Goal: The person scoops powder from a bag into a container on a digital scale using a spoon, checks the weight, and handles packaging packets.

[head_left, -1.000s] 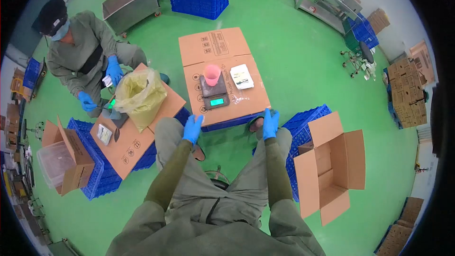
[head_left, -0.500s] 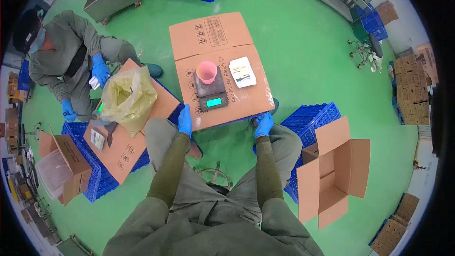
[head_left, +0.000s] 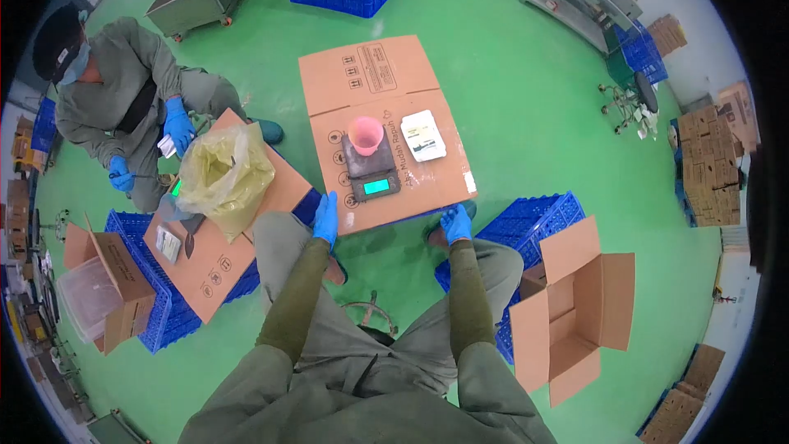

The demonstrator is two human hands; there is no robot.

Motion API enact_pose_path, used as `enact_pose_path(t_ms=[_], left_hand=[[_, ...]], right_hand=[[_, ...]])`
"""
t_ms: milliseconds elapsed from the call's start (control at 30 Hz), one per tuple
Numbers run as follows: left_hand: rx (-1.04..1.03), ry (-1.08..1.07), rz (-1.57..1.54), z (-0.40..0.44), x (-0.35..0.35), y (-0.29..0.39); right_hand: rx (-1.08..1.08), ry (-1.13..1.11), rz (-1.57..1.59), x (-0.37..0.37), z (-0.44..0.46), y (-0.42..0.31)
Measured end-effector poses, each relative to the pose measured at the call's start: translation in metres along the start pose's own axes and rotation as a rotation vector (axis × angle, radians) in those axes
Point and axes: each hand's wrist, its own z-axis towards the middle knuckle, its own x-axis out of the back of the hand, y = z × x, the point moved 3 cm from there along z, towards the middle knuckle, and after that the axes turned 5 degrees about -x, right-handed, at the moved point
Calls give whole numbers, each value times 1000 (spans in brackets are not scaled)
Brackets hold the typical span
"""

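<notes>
Sitting at a cardboard tabletop (head_left: 436, 182) laid over a blue crate, the wearer had both gloved hands down by its near edge. The left hand (head_left: 326, 219) was released, fingers stretched out flat, right by the edge; couldn't tell if it actually touched the cardboard. The right hand (head_left: 455, 224) was near the right corner, and honestly I couldn't tell how closed it was or whether it gripped anything.

The pink cup (head_left: 366, 136) sat upright on the platform of the dark scale (head_left: 371, 166), display lit up green. Just right of those lay a white packet (head_left: 423, 136) with a printed label, print too small to read.

Over to the left, a co-worker (head_left: 123, 99) in blue gloves was sitting by a second cardboard sheet (head_left: 215, 267) with a big yellowish bag (head_left: 226, 181) on it. An open carton (head_left: 573, 304) was beside another blue crate (head_left: 534, 226) on the right.
</notes>
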Motion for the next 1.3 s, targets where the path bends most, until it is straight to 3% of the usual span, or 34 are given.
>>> enact_pose_path(t_ms=[100, 333, 433, 567, 667, 833, 900, 967, 1033, 1133, 1233, 1300], left_hand=[[-29, 59, 91, -3, -8, 8], [-38, 1, 77, -6, 0, 26], [-37, 47, 186, 0, 6, 9], [-51, 62, 304, 1, 14, 2], [1, 151, 452, -6, 19, 8], [-17, 54, 392, 3, 34, -20], [-33, 72, 460, -9, 37, -1], [-71, 186, 587, -41, 37, 37], [-177, 215, 520, -58, 43, 38], [-181, 202, 371, -89, 54, 30], [-93, 110, 363, -118, 56, 41], [-26, 23, 379, -150, 53, 83]], right_hand=[[20, -31, 43, 3, 8, 11], [231, 138, 25, -2, -7, 28], [127, 202, 77, -7, -33, 35], [173, 148, 149, 3, -44, 66], [150, 260, 68, 28, -48, 92], [152, 262, -27, 60, -31, 131], [324, 230, -266, 82, 8, 150], [419, 232, -356, 84, 7, 150], [427, 260, -300, 61, -27, 144], [921, 500, -249, 2, -120, 107], [1057, 340, -858, -50, -168, 76], [1070, 58, -1444, -108, -204, 61]])
